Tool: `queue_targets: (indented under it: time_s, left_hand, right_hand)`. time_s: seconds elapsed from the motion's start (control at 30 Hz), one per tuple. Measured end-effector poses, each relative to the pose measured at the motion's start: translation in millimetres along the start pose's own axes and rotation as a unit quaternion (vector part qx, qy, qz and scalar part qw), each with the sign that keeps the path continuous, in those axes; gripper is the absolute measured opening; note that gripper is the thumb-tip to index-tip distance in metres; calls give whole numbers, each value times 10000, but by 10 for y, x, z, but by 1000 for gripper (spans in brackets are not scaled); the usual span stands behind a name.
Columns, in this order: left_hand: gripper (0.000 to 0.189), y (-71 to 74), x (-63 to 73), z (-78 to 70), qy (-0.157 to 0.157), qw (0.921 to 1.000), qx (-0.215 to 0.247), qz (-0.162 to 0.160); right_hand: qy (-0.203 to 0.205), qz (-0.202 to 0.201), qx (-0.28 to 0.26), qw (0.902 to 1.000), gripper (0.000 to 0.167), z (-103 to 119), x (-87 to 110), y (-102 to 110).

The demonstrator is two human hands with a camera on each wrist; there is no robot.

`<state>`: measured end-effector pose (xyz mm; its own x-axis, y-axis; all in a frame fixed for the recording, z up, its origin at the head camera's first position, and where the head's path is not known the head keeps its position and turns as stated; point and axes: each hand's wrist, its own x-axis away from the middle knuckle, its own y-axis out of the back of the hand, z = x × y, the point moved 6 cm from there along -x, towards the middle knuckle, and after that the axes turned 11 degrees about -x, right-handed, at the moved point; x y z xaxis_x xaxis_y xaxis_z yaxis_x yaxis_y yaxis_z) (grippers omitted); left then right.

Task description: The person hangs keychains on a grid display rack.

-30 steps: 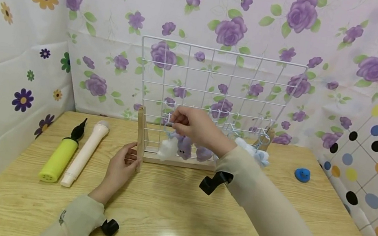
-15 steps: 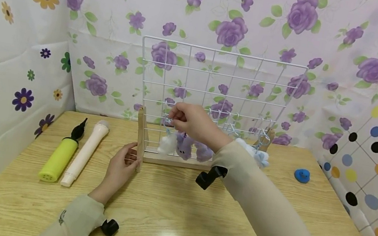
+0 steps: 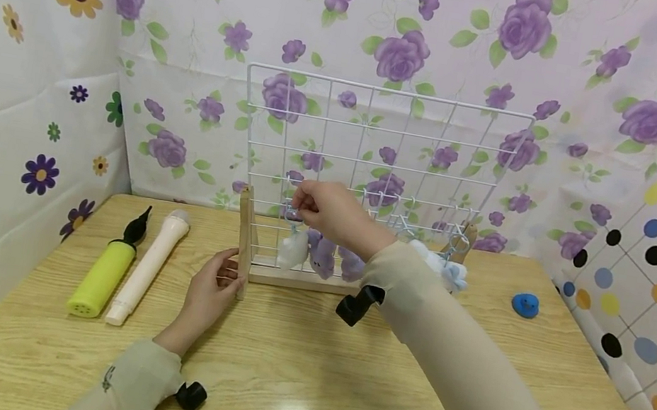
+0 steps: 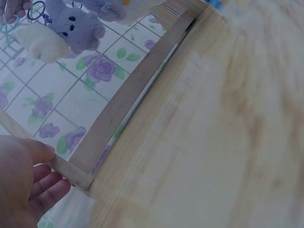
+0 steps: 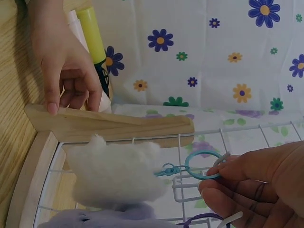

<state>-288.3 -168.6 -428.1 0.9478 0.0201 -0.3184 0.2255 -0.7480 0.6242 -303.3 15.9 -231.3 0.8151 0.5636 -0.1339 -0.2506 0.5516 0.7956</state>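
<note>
My right hand pinches the light blue key ring of a white fluffy plush keychain between thumb and forefinger. In the right wrist view the ring sits at the tip of a white hook on the wire grid rack. The plush hangs at the rack's left end, beside a purple plush keychain with small dark eyes. My left hand grips the foot of the rack's left wooden stand, thumb on one side and fingers on the other.
Further right on the rack hang another purple plush and white-and-blue plush keychains, partly behind my right arm. A yellow hand pump and a pale microphone-shaped tube lie left. A blue toy duck sits right on the wooden table.
My right hand has shifted slightly left and up at the hook. The white plush hangs a little higher and straighter. My left hand stays on the stand.
</note>
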Motion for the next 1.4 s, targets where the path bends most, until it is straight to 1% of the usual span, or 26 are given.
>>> queue_targets:
  time_s: [0.2,0.43,0.67,1.0,1.17,1.4]
  left_hand:
    - [51,-2,-2,5,26,10000,40,13]
    - [51,0,-3,-9,-66,10000,8,-27]
    - [51,3,-7,-28,-138,9999,-47,-60]
    - [51,-17,-10,-1,26,10000,-20,18]
    - [52,-12,-12,0,53,10000,-47,-14]
    - [50,35,13,-53,-123,9998,-70,-170]
  right_hand:
    - [80,-50,247,9997,11,16,-12,-18]
    - [79,-77,386,9992,11,-2,-29,-29]
    - [68,-62,303,9995,13,-10,-30,-16]
    - [26,-178,81,9998,13,20,24,54]
    - [176,-323,61,9993,14,59,85,109]
    - [455,-499,23,9977,13,101,216,188]
